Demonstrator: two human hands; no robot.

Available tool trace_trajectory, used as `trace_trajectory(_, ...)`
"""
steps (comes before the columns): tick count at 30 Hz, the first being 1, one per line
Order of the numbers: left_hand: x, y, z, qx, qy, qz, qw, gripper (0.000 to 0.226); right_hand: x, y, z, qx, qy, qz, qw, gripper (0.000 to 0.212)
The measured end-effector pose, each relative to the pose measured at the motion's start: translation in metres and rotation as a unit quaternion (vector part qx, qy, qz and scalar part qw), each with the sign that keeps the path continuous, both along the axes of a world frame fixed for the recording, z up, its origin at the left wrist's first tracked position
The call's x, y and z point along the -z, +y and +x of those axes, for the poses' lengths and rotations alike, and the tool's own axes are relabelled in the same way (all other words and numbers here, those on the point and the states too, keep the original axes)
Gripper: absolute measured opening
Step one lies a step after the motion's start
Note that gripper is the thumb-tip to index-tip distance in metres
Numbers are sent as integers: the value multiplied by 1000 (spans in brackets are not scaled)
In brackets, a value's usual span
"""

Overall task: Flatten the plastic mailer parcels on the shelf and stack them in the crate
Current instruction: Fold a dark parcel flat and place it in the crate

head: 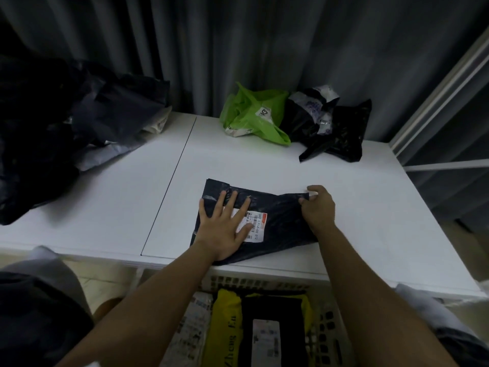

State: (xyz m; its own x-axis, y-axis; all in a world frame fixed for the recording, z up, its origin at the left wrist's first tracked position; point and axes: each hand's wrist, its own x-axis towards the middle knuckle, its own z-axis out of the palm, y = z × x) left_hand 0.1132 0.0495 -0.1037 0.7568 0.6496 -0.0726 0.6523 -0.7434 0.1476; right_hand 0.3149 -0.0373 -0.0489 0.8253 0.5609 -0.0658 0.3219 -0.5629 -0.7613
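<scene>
The left hand [225, 229] presses flat with straight fingers on the black plastic mailer parcel [277, 221] on the white shelf [357, 221], while the right hand [317, 207] pinches its right edge.

Dim, cool lighting; wide-angle distortion.
White flat shelf top [344, 207] is brightest; corners fall dark, edges bow, fine label print is soft.
</scene>
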Motion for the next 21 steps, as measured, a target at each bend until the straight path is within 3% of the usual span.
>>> trace_trajectory(2,0,0,0,-2,1,5,1000,65,-3,2,-13,-41,-143,-87,985,48)
trace_trajectory(4,1,0,1,-4,0,9,1000,66,-11,6,-28,-121,-272,-227,927,56)
trace_trajectory(6,2,0,2,-4,-1,11,1000,66,-21,14,-45,-206,-320,-308,872,57)
trace_trajectory(7,2,0,2,-5,-2,9,1000,67,-23,18,-54,-241,-313,-308,865,56)
trace_trajectory(11,1,-2,1,-24,-15,-3,1000,74,10,17,-84,-315,-240,-286,872,56)
trace_trajectory(15,1,-1,1,-49,-27,-6,998,76,50,2,-84,-260,-279,-255,888,72)
trace_trajectory(21,5,-3,0,-56,-44,4,997,70,55,-9,-82,-228,-266,-231,908,86)
